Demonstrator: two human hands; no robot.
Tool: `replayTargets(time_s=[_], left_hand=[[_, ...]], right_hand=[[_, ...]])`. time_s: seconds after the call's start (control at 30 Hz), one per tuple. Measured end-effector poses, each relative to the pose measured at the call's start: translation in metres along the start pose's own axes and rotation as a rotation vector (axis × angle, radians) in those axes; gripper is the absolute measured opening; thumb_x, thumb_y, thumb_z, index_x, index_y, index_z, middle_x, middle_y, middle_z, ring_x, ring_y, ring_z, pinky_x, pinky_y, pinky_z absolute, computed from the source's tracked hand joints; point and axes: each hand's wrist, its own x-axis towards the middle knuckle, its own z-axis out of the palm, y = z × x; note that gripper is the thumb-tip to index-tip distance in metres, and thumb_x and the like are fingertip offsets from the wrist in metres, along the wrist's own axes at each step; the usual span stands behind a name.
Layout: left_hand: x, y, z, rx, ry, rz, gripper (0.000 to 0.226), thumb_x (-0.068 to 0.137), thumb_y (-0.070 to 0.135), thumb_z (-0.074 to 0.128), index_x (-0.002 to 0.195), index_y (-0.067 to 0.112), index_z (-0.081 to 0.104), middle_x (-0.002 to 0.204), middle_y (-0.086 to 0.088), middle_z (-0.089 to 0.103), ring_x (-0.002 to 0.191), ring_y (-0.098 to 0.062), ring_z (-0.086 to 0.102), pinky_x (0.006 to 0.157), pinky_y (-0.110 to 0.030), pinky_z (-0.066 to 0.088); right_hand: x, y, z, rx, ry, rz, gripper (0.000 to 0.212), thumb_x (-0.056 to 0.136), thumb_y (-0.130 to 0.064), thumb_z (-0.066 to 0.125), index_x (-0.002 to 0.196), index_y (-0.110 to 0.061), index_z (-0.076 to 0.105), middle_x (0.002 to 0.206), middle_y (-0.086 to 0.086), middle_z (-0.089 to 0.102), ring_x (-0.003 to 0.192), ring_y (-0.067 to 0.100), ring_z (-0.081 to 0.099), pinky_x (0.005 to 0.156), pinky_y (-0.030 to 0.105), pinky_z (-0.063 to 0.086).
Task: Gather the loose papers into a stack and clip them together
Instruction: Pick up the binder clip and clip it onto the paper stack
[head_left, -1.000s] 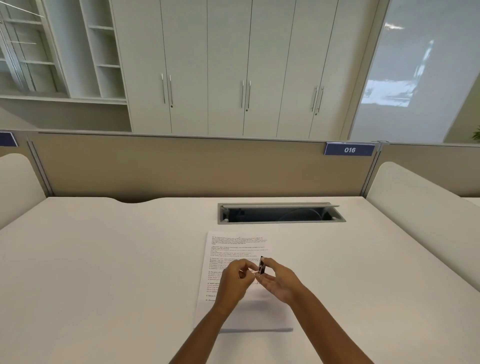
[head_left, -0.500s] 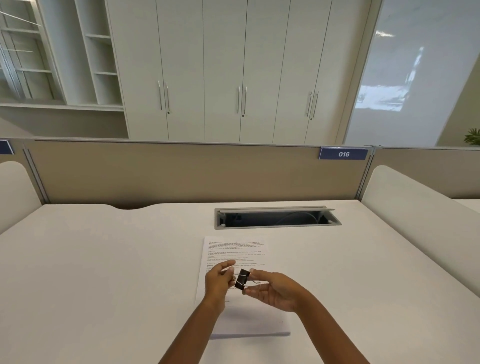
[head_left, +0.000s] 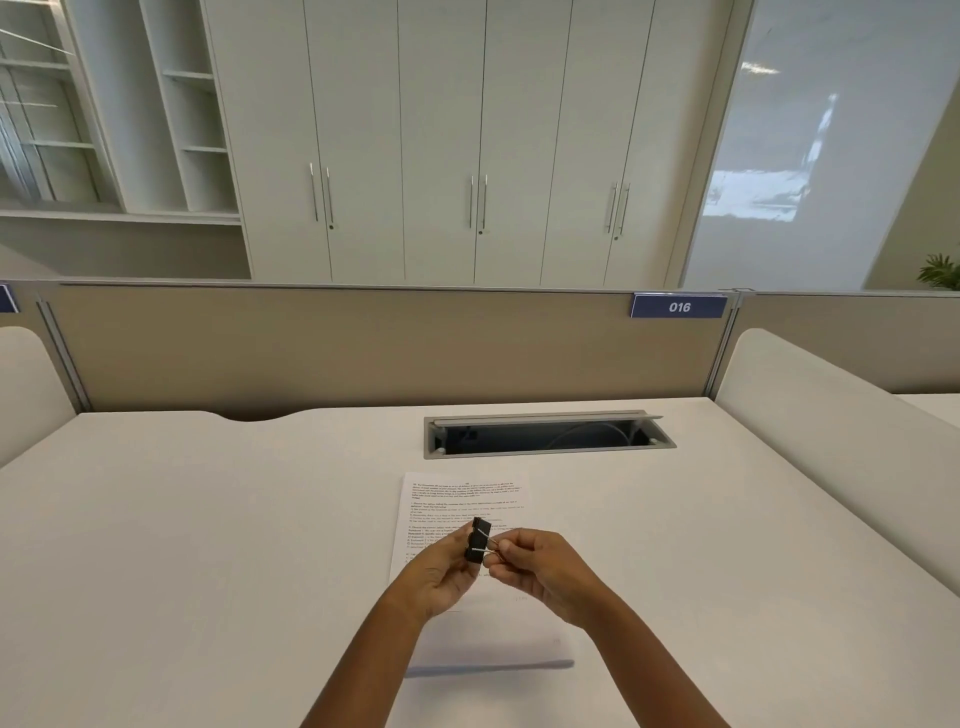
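Note:
A stack of printed white papers (head_left: 457, 499) lies on the white desk (head_left: 208, 545), its near edge raised a little and casting a shadow. Above the stack's middle I hold a black binder clip (head_left: 478, 540) between both hands. My left hand (head_left: 441, 577) grips the clip's black body. My right hand (head_left: 540, 566) pinches its silver wire handles. The clip is off the paper, in the air. My hands hide the lower lines of text.
An open cable tray (head_left: 545, 436) is sunk into the desk just beyond the papers. A beige partition (head_left: 311, 348) with a blue "016" tag (head_left: 678, 306) closes off the back. White side dividers (head_left: 831, 431) rise at both sides.
The clip has passed from my right fingers into my left hand's grip, and my right hand now pinches its wire handles. The camera has tilted slightly.

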Motion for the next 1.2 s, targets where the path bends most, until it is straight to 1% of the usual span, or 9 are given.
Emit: replayTargets(time_s=[0.2, 0.3, 0.4, 0.53, 0.77, 0.87, 0.97, 1.1, 1.2], left_hand=[[-0.001, -0.004, 0.007, 0.11, -0.004, -0.005, 0.012, 0.091, 0.01, 0.054, 0.086, 0.002, 0.061, 0.087, -0.016, 0.058, 0.072, -0.02, 0.053, 0.05, -0.024, 0.053], [0.003, -0.008, -0.002, 0.495, 0.128, 0.162, 0.009, 0.092, 0.016, 0.054, 0.095, 0.01, 0.059, 0.107, -0.014, 0.057, 0.092, -0.023, 0.051, 0.07, -0.029, 0.045], [0.008, -0.01, -0.02, 0.992, 0.457, 0.4, 0.021, 0.091, 0.014, 0.051, 0.109, 0.008, 0.061, 0.124, -0.017, 0.056, 0.113, -0.031, 0.053, 0.092, -0.033, 0.045], [0.009, -0.006, -0.043, 1.319, 0.632, 0.305, 0.035, 0.092, 0.021, 0.047, 0.124, 0.009, 0.052, 0.131, -0.02, 0.047, 0.122, -0.033, 0.046, 0.102, -0.038, 0.04], [0.011, -0.004, -0.047, 1.429, 0.675, 0.184, 0.039, 0.092, 0.025, 0.046, 0.123, 0.002, 0.048, 0.131, -0.019, 0.045, 0.123, -0.032, 0.044, 0.1, -0.037, 0.041], [0.011, -0.001, -0.045, 1.422, 0.67, 0.166, 0.038, 0.091, 0.024, 0.047, 0.121, 0.0, 0.05, 0.13, -0.02, 0.046, 0.122, -0.032, 0.045, 0.1, -0.037, 0.041], [0.01, 0.001, -0.044, 1.421, 0.671, 0.154, 0.037, 0.091, 0.022, 0.046, 0.12, 0.0, 0.051, 0.129, -0.02, 0.046, 0.121, -0.032, 0.045, 0.099, -0.037, 0.041], [0.008, 0.003, -0.042, 1.431, 0.675, 0.141, 0.036, 0.091, 0.022, 0.045, 0.12, 0.001, 0.052, 0.129, -0.02, 0.045, 0.121, -0.031, 0.044, 0.099, -0.036, 0.042], [0.007, 0.003, -0.04, 1.429, 0.674, 0.127, 0.036, 0.091, 0.021, 0.045, 0.12, 0.001, 0.052, 0.129, -0.019, 0.044, 0.122, -0.031, 0.043, 0.099, -0.036, 0.042]], right_hand=[[0.002, 0.002, -0.002, -0.064, 0.116, -0.046, 0.02, 0.092, -0.001, 0.053, 0.076, -0.003, 0.065, 0.065, 0.008, 0.066, 0.051, 0.009, 0.063, 0.054, 0.015, 0.055], [0.003, 0.005, -0.017, -0.182, 0.293, -0.072, 0.021, 0.088, 0.0, 0.057, 0.068, -0.003, 0.064, 0.062, 0.01, 0.063, 0.05, 0.013, 0.059, 0.052, 0.016, 0.054], [0.002, 0.01, -0.047, -0.39, 0.541, -0.094, 0.027, 0.082, 0.002, 0.057, 0.056, -0.004, 0.06, 0.059, 0.013, 0.06, 0.052, 0.02, 0.055, 0.059, 0.024, 0.05], [-0.007, 0.015, -0.089, -0.549, 0.744, -0.023, 0.038, 0.074, 0.004, 0.051, 0.039, -0.009, 0.05, 0.047, 0.009, 0.057, 0.05, 0.023, 0.051, 0.06, 0.027, 0.041], [-0.003, 0.023, -0.118, -0.584, 0.842, 0.13, 0.048, 0.076, 0.003, 0.052, 0.035, -0.013, 0.032, 0.021, -0.007, 0.037, 0.039, 0.018, 0.038, 0.051, 0.025, 0.034], [0.0, 0.02, -0.116, -0.628, 0.832, 0.107, 0.036, 0.086, -0.013, 0.056, 0.051, -0.009, 0.047, 0.044, 0.001, 0.052, 0.057, 0.026, 0.057, 0.068, 0.029, 0.044], [0.003, 0.019, -0.106, -0.848, 0.887, 0.0, 0.023, 0.089, -0.021, 0.057, 0.103, -0.003, 0.061, 0.106, 0.019, 0.055, 0.103, 0.036, 0.054, 0.085, 0.035, 0.044], [0.012, 0.019, -0.083, -1.076, 0.783, -0.25, 0.026, 0.09, -0.014, 0.054, 0.113, -0.004, 0.06, 0.117, 0.019, 0.051, 0.107, 0.033, 0.053, 0.086, 0.033, 0.044], [0.023, 0.024, -0.061, -1.173, 0.517, -0.192, 0.036, 0.092, -0.023, 0.053, 0.126, -0.01, 0.052, 0.127, 0.013, 0.047, 0.118, 0.025, 0.049, 0.095, 0.029, 0.041]])
